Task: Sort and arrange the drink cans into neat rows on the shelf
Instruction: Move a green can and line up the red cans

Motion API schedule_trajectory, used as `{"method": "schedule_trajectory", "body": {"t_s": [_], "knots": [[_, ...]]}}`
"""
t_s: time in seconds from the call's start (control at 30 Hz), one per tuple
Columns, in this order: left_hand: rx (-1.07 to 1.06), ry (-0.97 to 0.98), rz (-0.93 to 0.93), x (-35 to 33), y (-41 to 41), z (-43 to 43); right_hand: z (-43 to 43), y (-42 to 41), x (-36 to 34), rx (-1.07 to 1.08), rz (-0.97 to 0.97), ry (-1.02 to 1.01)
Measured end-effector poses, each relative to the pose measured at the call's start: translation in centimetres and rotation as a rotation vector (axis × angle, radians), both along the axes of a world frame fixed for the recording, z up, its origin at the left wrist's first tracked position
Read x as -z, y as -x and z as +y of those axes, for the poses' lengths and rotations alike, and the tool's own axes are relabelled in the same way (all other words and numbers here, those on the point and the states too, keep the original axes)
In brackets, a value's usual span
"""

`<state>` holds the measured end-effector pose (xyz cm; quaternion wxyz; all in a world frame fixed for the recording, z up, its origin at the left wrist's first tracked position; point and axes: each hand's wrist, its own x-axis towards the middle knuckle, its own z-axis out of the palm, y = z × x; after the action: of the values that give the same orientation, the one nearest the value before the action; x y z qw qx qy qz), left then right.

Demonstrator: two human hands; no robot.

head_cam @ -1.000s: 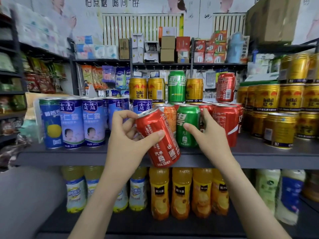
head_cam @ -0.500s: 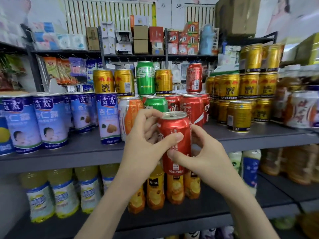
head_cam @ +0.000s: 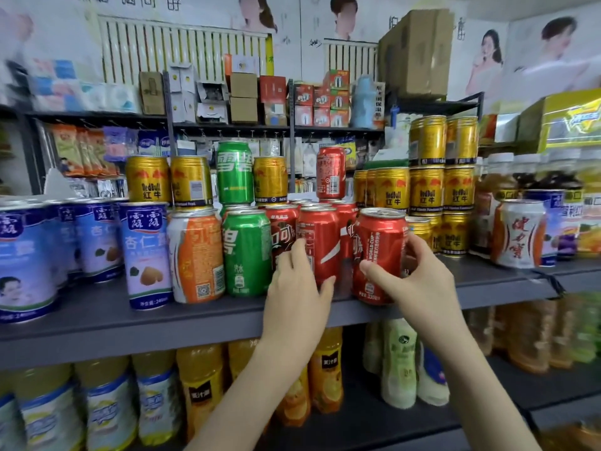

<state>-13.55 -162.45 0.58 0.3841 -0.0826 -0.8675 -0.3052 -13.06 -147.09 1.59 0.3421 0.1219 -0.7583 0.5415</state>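
**Red against grey in the drinks aisle**

Standing beside this person, I see the right hand (head_cam: 419, 281) wrapped round a red aluminium cola can with World Cup lettering (head_cam: 379, 252). The thumb crosses its lower front and the fingers curl behind its right side. That can is upright at the near edge of the grey metal shelf (head_cam: 97, 323), right of the other colas and just left of the gold Red Bull cans (head_cam: 426, 190). Whether its base bears on the board I cannot tell.

The left hand (head_cam: 299, 288) grips a red cola can with a white ribbon stripe (head_cam: 320, 242). The fingers reach up along its left side and the thumb presses its lower front. This can stands on the shelf just left of the World Cup one, with more red cans packed behind it.

Further left along the front stand a green soda can (head_cam: 245, 252), an orange-and-white can (head_cam: 196, 258) and a run of blue-and-white almond drink cans (head_cam: 146, 255). More gold, green and red cans are stacked on top, farther back. On the shelf below, yellow juice bottles (head_cam: 201, 385) stand in a row.
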Motion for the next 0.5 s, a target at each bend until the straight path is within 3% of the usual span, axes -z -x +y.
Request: {"method": "schedule_trajectory", "body": {"t_s": [0.27, 0.5], "knots": [[-0.082, 0.086, -0.040, -1.4, 2.0, 1.1, -0.2, 3.5, -0.6, -0.009, -0.059, -0.130], [-0.071, 0.183, -0.030, -1.5, 1.5, 0.3, -1.0, 5.3, -0.8, 0.113, -0.005, -0.252]]}}
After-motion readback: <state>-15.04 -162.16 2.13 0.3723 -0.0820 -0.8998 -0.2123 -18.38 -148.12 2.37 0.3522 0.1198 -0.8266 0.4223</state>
